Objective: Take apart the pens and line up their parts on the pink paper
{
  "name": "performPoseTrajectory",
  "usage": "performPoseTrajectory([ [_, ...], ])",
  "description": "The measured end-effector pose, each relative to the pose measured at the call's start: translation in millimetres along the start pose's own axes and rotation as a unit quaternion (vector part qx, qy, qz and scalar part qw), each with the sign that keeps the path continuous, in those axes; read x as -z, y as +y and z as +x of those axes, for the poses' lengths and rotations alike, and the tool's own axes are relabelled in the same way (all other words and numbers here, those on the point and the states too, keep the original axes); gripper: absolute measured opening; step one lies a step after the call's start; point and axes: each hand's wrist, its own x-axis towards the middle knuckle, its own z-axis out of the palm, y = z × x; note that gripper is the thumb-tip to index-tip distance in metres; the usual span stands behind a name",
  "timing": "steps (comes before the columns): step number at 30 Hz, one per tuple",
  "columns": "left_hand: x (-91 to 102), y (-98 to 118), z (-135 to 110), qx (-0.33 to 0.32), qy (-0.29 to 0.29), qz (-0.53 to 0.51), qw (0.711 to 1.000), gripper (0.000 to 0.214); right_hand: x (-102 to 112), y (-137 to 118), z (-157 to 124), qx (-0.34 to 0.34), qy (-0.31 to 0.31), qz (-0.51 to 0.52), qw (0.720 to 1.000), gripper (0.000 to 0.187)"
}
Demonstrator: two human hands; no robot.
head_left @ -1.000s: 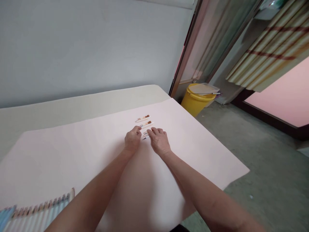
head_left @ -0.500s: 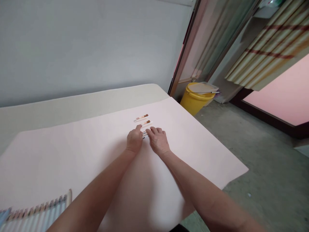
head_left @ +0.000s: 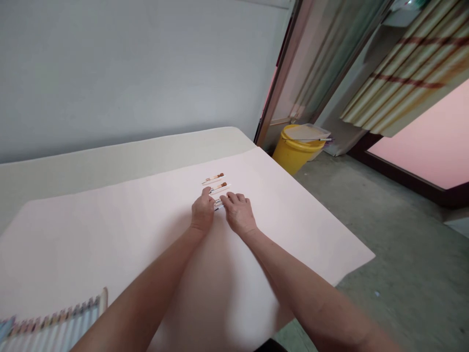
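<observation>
Three slim white pens with brown-and-orange decoration lie in a short column on the pale pink sheet [head_left: 120, 244]. The farthest pen [head_left: 213, 179] is untouched by either hand. My left hand [head_left: 202, 212] rests at the left ends of the other two, index finger by the middle pen [head_left: 220, 187] and thumb by the nearest pen [head_left: 219, 206], its fingertips apart. On the right end of that nearest pen, my right hand [head_left: 239, 212] has its fingers closed, hiding much of it. Whether a further pen lies beneath the fingers is unclear.
At the lower left, a row of many similar pens [head_left: 62, 327] lies side by side, partly behind my left forearm. A yellow bucket [head_left: 293, 154] with a clear lid on top stands past the table's right edge. A grey wall [head_left: 128, 68] rises behind the table [head_left: 176, 149].
My left hand has shifted slightly to the left, uncovering more of the middle and nearest pens' left ends. My right hand stays nearly in place.
</observation>
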Motion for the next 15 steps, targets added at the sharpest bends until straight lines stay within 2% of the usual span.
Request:
performPoseTrajectory([
  [5,1.3,-6,-3,0.020,0.023,-0.028,0.999,0.037,1,0,0,-0.005,-0.008,0.002,1.000,0.032],
  [8,8.8,-7,-5,0.032,0.043,-0.058,0.997,0.036,0,0,0,-0.008,-0.010,0.006,1.000,0.036],
  [11,27.8,0,-8,0.055,0.073,-0.100,0.991,0.033,-1,1,0,-0.006,-0.005,0.014,1.000,0.042],
  [15,72.7,15,-31,0.100,0.098,-0.180,0.974,0.031,-1,1,1,-0.010,0.001,0.024,1.000,0.045],
])
